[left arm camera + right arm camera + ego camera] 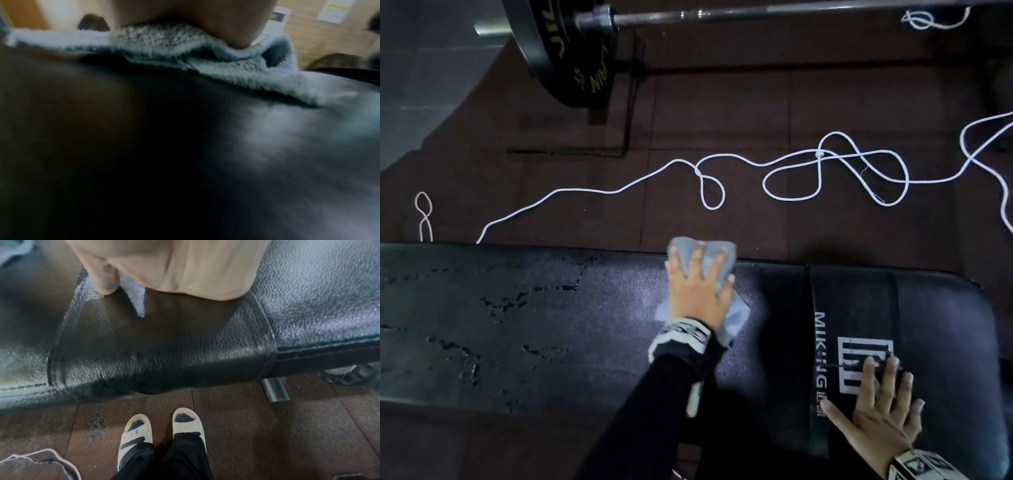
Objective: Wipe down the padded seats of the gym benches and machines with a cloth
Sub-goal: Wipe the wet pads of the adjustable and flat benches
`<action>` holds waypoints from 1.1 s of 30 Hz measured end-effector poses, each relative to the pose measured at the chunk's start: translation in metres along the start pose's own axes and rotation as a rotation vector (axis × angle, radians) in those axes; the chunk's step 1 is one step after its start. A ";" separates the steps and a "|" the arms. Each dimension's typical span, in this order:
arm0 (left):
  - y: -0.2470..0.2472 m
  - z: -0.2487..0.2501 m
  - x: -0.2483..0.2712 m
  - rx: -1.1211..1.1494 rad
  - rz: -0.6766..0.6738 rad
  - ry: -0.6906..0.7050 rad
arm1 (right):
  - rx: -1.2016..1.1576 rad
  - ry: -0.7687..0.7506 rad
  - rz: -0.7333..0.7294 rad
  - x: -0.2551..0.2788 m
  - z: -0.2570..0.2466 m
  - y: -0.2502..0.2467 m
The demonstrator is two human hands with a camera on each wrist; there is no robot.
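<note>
Overhead, black padded worktop (551,325) spans the frame, wet streaks on its left part. Floor (756,102) behind it carries a weight plate (565,54) on a barbell (756,12) and a loose white rope (791,164). Left hand (698,291), fingers spread flat, presses the grey cloth (736,318) onto the pad near the far edge. Right hand (883,407) rests flat and empty on the logo panel (852,342).

1. The bench (551,308) is black, pebble-grained, with white lettering.
2. The cloth (702,260) is pale grey-blue and fleecy.
3. The rope (619,188) is white.
4. The floor (756,102) is dark brown.
5. The slippers (135,430) are cream; the trousers (164,459) are black.
6. The plate (565,58) is black with gold lettering.
</note>
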State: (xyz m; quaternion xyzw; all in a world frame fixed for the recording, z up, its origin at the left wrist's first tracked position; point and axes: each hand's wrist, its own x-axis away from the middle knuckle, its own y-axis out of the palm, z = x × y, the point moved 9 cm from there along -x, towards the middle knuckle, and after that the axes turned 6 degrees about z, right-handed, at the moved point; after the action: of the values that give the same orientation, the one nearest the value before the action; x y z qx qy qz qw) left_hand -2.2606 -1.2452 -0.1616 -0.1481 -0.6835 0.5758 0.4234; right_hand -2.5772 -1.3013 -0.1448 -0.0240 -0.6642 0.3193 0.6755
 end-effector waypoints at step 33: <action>-0.006 0.014 0.018 0.479 0.010 -0.205 | -0.326 -0.103 0.640 0.003 -0.006 -0.045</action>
State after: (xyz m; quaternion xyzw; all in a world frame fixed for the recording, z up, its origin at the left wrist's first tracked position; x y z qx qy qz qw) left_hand -2.2799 -1.2437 -0.1484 0.0121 -0.5664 0.7354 0.3719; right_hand -2.5538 -1.3336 -0.1220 -0.3222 -0.6984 0.4052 0.4942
